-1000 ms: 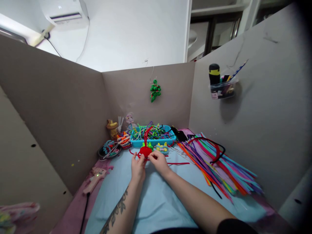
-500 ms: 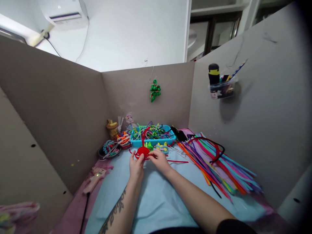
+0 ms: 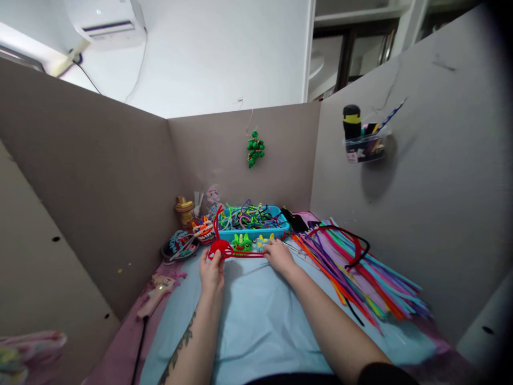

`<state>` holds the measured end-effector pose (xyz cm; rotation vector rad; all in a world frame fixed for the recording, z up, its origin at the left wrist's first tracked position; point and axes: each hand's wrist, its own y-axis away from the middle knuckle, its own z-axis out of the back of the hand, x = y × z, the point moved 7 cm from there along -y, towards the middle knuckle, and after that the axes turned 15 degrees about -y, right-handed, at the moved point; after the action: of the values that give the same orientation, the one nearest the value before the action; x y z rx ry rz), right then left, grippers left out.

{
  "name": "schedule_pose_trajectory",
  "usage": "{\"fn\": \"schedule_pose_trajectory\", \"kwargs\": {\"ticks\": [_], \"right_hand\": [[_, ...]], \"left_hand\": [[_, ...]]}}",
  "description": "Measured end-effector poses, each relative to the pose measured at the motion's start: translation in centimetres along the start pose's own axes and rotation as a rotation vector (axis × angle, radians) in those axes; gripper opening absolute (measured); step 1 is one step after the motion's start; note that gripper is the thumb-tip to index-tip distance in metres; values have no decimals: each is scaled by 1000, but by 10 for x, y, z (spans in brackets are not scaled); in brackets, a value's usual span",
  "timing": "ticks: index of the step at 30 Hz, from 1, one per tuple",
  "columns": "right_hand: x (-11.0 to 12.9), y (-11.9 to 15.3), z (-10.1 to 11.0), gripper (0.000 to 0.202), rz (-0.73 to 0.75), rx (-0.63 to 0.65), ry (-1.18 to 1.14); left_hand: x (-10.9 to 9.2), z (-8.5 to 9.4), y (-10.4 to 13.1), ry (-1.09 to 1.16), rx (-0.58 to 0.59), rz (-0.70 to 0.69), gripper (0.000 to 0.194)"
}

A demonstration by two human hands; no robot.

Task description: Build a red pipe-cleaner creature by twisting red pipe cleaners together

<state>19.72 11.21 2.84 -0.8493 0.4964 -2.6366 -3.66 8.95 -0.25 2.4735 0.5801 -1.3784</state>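
Observation:
Between the thumb and fingers of my left hand is a rounded red pipe-cleaner piece, with long red stems sticking up from it and others running out to the right. My right hand pinches the ends of the red pipe-cleaner stems that stretch sideways from the piece. Just behind these stems sits a small green pipe-cleaner figure with eyes. A blue and yellow figure stands beside it, partly hidden by my right hand.
A blue basket of pipe-cleaner scraps stands at the back. Loose colourful pipe cleaners spread over the right side. On the left are a dark bowl, an orange and white woven piece and a corded glue gun. Grey panels enclose the table.
My hands have moved apart. The left has carried the red piece leftward, and the right has gone rightward along the stems, which now stretch between them. More of the green figure shows.

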Motion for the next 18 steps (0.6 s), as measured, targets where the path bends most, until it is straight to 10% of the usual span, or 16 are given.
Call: {"fn": "schedule_pose_trajectory", "kwargs": {"ticks": [8,13,18], "right_hand": [[8,5,30,15,-56,-345,-621],[29,6,-2,19,-246,-207,-1450],[36,9,1,21,-218,-352,-1686]], "left_hand": [[7,-2,1,25,20,47,37],[15,-12,9,34,90,104,33],[18,-18,15,19,100,145,31]]}}
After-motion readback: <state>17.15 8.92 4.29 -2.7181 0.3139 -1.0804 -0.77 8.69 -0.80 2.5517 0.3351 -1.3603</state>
